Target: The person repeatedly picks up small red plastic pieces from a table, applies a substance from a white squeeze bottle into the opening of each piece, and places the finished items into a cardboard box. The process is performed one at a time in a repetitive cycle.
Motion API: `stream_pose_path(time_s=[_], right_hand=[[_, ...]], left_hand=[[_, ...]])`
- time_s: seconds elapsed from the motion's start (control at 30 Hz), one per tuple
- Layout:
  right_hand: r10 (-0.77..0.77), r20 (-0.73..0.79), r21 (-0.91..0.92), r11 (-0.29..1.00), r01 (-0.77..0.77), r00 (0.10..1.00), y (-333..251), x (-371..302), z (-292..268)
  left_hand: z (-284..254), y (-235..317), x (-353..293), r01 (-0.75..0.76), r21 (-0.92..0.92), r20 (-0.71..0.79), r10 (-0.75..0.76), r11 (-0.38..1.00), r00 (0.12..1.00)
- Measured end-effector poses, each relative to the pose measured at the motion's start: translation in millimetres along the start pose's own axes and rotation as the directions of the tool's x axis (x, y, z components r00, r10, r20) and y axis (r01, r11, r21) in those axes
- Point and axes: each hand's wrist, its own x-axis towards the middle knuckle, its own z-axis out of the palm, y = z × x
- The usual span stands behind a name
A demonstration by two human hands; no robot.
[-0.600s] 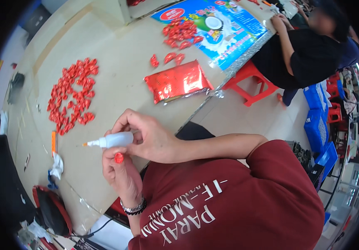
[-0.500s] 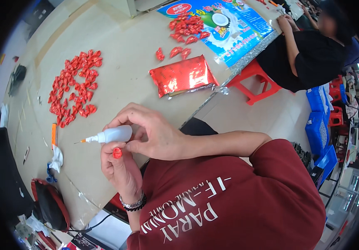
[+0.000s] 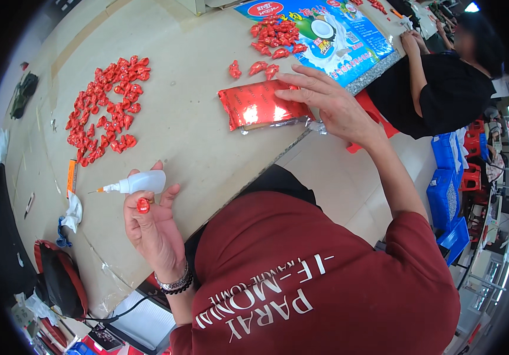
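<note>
A white squeeze bottle (image 3: 146, 182) with an orange, needle-thin tip lies across my left hand (image 3: 155, 234), the tip pointing left. The hand's curled fingers hold it, partly hidden behind it. On the thumb's end of that hand sits a small red piece (image 3: 143, 205); whether it is worn or stuck there I cannot tell. My right hand (image 3: 343, 112) is stretched out, fingers apart and holding nothing, over the right end of a shiny red foil packet (image 3: 254, 106). Whether its fingertips touch the packet is unclear. Small red twisted pieces (image 3: 275, 34) lie beyond the packet.
Many more red pieces (image 3: 92, 97) form a loose ring at the table's left. An orange-handled tool (image 3: 72, 176) and a white cloth (image 3: 73, 212) lie near the left edge. A blue printed sheet (image 3: 349, 50) covers the far corner, where a person in black (image 3: 408, 89) sits.
My right hand has left the bottle and swung away to the right, opening over the foil packet. The bottle now rests in my left hand alone. The whole view has shifted slightly.
</note>
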Motion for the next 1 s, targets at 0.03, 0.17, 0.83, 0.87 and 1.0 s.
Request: stream_pose_path(time_s=[0.03, 0.17, 0.83, 0.87, 1.0], right_hand=[[-0.007, 0.027, 0.012, 1.000, 0.007, 1.000, 1, -1, 5], [-0.010, 0.068, 0.064, 0.998, 0.005, 0.998, -4, -1, 8], [0.097, -0.399, 0.248, 0.969, 0.006, 0.912, -8, -14, 50], [0.153, -0.420, 0.287, 0.957, -0.029, 0.895, -9, -14, 51], [0.313, -0.488, 0.495, 0.868, -0.037, 0.815, -14, -8, 40]], left_hand=[[0, 1, 0, 0.002, 0.003, -0.007, -0.002, 1.000, 1.000], [-2, 2, -3, 0.001, 0.005, -0.004, -0.001, 1.000, 1.000], [-1, 1, -10, 0.024, 0.051, -0.016, -0.023, 0.998, 1.000], [-2, 3, -10, 0.051, 0.055, -0.006, -0.050, 0.997, 0.999], [10, -7, 2, 0.071, -0.047, 0.027, -0.070, 0.996, 0.997]])
